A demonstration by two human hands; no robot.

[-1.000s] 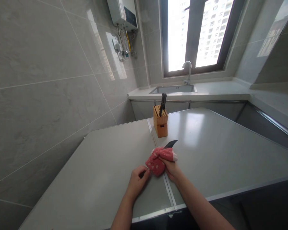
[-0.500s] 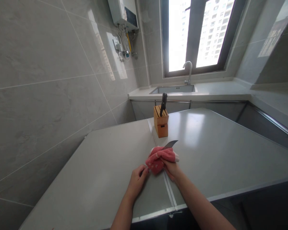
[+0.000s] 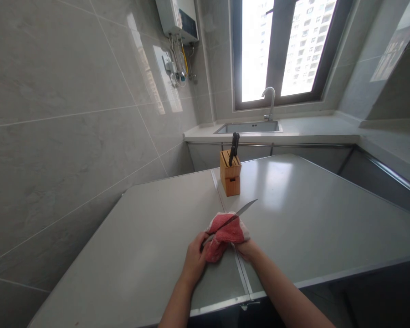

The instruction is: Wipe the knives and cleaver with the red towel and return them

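A kitchen knife [image 3: 246, 207] points away to the right over the table, its blade lying across a red and white towel [image 3: 227, 232]. My left hand [image 3: 195, 252] is closed around the knife's handle at the towel's near left side. Under the towel's right side, my right hand [image 3: 246, 249] grips the cloth; its fingers are mostly hidden by it. Beyond the blade stands a wooden knife block [image 3: 230, 173] with black-handled knives [image 3: 234, 148] in its slots.
The pale table [image 3: 150, 237] has a metal seam running away from me and a raised front edge. Behind it a white counter holds a sink [image 3: 249, 128] and a faucet [image 3: 270, 102] below a window. A tiled wall [image 3: 71, 150] borders the left.
The towel has been opened from around the knife, so more of the blade shows on top of it. The handle has come into view in my left hand.
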